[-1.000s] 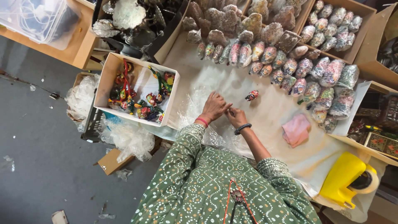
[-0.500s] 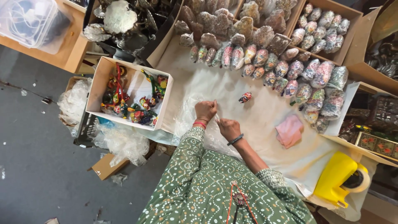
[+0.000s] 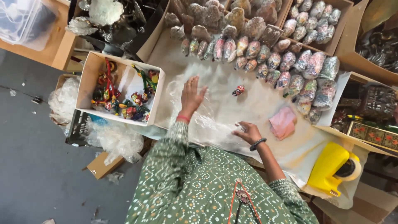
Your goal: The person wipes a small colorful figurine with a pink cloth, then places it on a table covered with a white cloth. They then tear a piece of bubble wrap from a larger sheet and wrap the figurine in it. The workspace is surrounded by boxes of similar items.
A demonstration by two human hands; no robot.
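Just beyond both hands — small figurine.

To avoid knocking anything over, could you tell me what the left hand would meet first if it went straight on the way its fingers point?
Probably the row of wrapped figures; the left hand points up the table, only clear plastic sheet between.

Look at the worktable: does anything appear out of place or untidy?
One small painted figurine lies alone, unwrapped, beyond the left hand, apart from the wrapped rows. Crumpled plastic lies on the floor below the white box.
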